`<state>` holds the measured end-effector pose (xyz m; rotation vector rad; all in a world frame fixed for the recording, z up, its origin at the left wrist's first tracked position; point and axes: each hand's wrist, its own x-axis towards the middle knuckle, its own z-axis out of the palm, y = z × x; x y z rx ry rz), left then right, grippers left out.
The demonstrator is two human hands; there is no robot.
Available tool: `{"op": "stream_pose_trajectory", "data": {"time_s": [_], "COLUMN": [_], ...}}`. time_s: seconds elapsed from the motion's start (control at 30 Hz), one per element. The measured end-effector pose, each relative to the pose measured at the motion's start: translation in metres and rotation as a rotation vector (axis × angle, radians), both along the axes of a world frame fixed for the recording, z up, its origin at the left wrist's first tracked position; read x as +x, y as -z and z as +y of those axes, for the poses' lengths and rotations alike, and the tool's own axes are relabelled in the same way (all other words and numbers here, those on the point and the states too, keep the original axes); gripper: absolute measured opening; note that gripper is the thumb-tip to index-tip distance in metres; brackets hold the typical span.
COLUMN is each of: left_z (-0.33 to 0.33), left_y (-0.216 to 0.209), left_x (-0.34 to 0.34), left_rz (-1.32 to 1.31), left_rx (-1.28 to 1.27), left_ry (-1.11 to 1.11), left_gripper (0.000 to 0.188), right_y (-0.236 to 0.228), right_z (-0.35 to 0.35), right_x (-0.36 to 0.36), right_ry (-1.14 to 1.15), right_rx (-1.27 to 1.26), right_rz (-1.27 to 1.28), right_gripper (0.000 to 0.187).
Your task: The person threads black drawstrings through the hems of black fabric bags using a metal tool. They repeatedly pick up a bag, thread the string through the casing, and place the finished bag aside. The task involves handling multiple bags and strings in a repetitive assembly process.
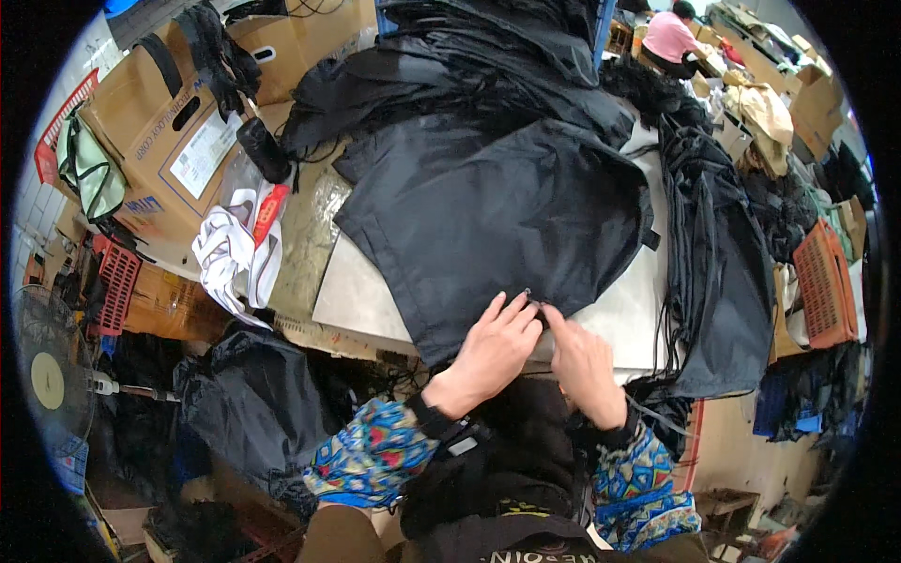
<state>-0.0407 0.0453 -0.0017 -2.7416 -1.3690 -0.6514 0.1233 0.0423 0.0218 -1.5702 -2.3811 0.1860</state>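
A black fabric piece (497, 216), bag-like in shape, lies spread over a pale work board, with a small tab at its right edge. My left hand (493, 349) rests on its near edge, fingers stretched out and lying on the cloth. Close beside it, my right hand (584, 361) touches the same edge, its index finger straight and the other fingers curled under. The right thumb is hidden, but the hand seems to pinch the edge of the cloth. Both fingertips nearly meet there.
Black fabric (450, 66) is heaped behind the board. Black bags with cords (713, 272) hang over its right side. To the left are a cardboard box (160, 141), white straps (230, 249) and a fan (47, 380). A person in pink (671, 39) sits far right.
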Motion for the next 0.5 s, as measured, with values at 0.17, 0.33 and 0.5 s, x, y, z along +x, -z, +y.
{"op": "stream_pose_trajectory", "data": {"time_s": [0.17,0.33,0.5], "left_z": [-0.075,-0.105,-0.096], "left_y": [0.003,0.019,0.017], "left_x": [-0.047,-0.044,-0.031], "left_rz": [-0.9,-1.2,-1.63], "left_rx": [0.002,-0.486,-0.435], "left_ry": [-0.671,-0.718,-0.661], "left_gripper": [0.013,0.019,0.024], "right_y": [0.009,0.004,-0.002], "right_z": [0.0,0.002,-0.016], "right_x": [0.035,0.035,0.048], "right_ry": [0.019,0.023,0.038], "right_rx": [-0.009,-0.06,-0.021], "right_rz": [0.015,0.015,0.289], "right_gripper": [0.04,0.042,0.028]}}
